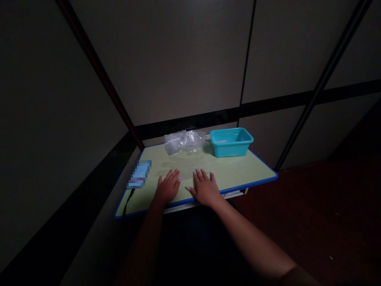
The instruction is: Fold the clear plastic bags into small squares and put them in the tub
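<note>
My left hand [168,188] lies flat on the pale yellow-green tabletop [238,169], its fingers apart and nothing in it. To its right, my right hand [205,188] rests palm down near the front edge, fingers spread and holding nothing. Just beyond the fingertips, a faint transparent patch [187,170] shows on the surface; I cannot make out what it is. Clear crinkled plastic bags [186,141] lie at the back of the table. At the back right stands a turquoise plastic basket [230,150], with something whitish partly visible inside.
A blurred-out light blue rectangular item [139,174] with a dark strap lies at the table's left side. Blue edging [256,182] runs round the table. Panelled walls [184,59] stand close behind and to the left; dark reddish floor [312,222] lies to the right.
</note>
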`<state>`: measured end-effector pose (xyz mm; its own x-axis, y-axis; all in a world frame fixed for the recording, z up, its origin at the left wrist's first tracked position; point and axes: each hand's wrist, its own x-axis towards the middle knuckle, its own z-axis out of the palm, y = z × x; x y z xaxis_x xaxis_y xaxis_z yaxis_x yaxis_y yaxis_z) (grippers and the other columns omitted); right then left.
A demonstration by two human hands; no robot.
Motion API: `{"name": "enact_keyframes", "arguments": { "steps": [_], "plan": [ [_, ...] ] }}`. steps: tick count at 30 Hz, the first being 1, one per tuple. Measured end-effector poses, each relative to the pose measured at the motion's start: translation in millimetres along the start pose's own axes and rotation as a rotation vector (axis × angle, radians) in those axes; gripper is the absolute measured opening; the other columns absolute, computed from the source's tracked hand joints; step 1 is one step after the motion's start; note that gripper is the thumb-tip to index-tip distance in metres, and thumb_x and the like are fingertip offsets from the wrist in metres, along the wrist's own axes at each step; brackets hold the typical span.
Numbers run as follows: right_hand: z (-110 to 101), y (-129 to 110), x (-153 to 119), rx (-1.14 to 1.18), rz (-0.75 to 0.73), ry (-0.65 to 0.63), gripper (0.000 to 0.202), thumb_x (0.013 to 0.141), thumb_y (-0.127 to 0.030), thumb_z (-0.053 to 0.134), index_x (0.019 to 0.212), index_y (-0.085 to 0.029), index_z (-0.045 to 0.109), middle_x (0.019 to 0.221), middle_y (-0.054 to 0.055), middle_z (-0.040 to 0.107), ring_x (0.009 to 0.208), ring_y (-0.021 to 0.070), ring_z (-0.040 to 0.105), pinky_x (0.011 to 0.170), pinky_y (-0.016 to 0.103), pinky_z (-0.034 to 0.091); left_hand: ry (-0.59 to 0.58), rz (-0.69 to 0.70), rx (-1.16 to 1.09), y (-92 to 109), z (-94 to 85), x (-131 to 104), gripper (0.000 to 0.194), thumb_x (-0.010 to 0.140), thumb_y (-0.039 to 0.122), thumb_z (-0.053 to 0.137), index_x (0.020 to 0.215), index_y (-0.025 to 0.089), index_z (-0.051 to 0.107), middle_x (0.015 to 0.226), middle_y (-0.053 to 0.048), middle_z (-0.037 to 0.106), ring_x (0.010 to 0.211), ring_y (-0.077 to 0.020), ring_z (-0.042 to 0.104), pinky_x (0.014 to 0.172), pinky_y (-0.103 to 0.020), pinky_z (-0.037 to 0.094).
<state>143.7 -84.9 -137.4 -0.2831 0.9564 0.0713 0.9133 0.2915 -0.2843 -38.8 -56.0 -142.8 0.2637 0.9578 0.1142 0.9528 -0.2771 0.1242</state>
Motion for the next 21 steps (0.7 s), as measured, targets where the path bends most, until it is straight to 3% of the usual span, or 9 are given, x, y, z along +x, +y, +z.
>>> {"name": "enact_keyframes", "arguments": {
  "steps": [6,13,17,21],
  "plan": [
    [-6.4,18.1,-11.1,-0.031,0.105,0.009,0.078,0.089,-0.059,0.019,0.142,-0.002,0.024,0.148,0.020,0.018,0.138,0.0273,0.013,0.107,0.052,0.002,0.014,-0.003,0.021,1.4,0.1,-1.1,0.047,0.093,0.036,0.028,0.138,0.024,0.035,0.146,-0.004,0.032,0.138,-0.0208,0.018,0.106,-0.057,0.017],
    [-6.0,20.3,-14.1,-0.006,0.097,0.063,0.071,0.090,-0.052,0.021,0.142,-0.003,0.022,0.148,0.018,0.019,0.138,0.0249,0.013,0.106,0.055,-0.001,0.087,0.031,0.058,3.4,0.0,-3.1,0.049,0.093,0.035,0.029,0.141,0.023,0.031,0.147,-0.004,0.028,0.139,-0.0219,0.010,0.107,-0.059,0.010],
    [-2.8,5.4,-11.4,0.032,-0.024,0.123,0.064,0.092,-0.046,0.024,0.143,-0.008,0.022,0.149,0.014,0.018,0.138,0.0219,0.012,0.106,0.055,-0.004,0.056,0.033,0.047,3.2,-0.4,-2.3,0.047,0.093,0.034,0.026,0.139,0.025,0.035,0.146,-0.003,0.032,0.139,-0.0210,0.015,0.107,-0.059,0.010],
    [3.2,-14.9,-2.8,0.089,-0.192,0.084,0.058,0.092,-0.042,0.026,0.142,-0.013,0.027,0.147,0.011,0.025,0.137,0.0196,0.017,0.108,0.053,-0.004,0.015,0.022,0.047,2.3,-0.8,-1.7,0.046,0.094,0.031,0.023,0.138,0.024,0.037,0.145,-0.004,0.033,0.138,-0.0204,0.019,0.107,-0.058,0.012]
  ]
}}
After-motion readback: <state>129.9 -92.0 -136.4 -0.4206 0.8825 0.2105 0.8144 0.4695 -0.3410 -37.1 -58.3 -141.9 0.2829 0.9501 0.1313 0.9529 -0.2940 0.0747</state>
